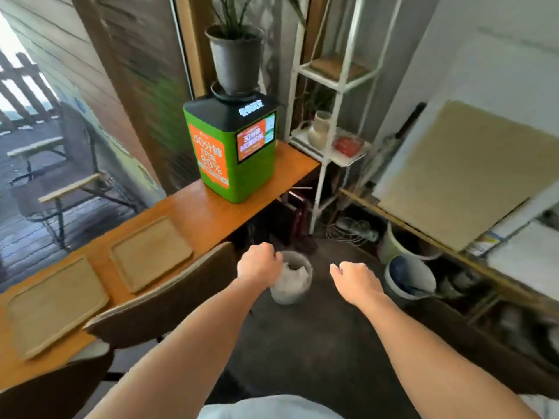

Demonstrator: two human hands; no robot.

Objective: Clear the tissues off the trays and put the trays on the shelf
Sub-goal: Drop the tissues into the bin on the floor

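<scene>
Two pale wooden trays lie bare on the orange counter [193,213] at the left: one tray [151,252] further along, the other tray [51,306] nearer me. A small grey bin [298,290] on the dark floor holds white crumpled tissues [295,270]. My left hand [258,263] hovers right over the bin's left rim, fingers curled, nothing visible in it. To the right of the bin, my right hand [354,282] is loosely curled and also holds nothing. A white metal shelf [329,83] stands at the back.
A green charging kiosk [233,152] topped by a potted plant [236,58] stands on the counter's far end. Two dark chair backs [163,300] sit against the counter. Buckets [408,276] and a leaning board [465,173] crowd the right side. The shelf carries a vase [319,130].
</scene>
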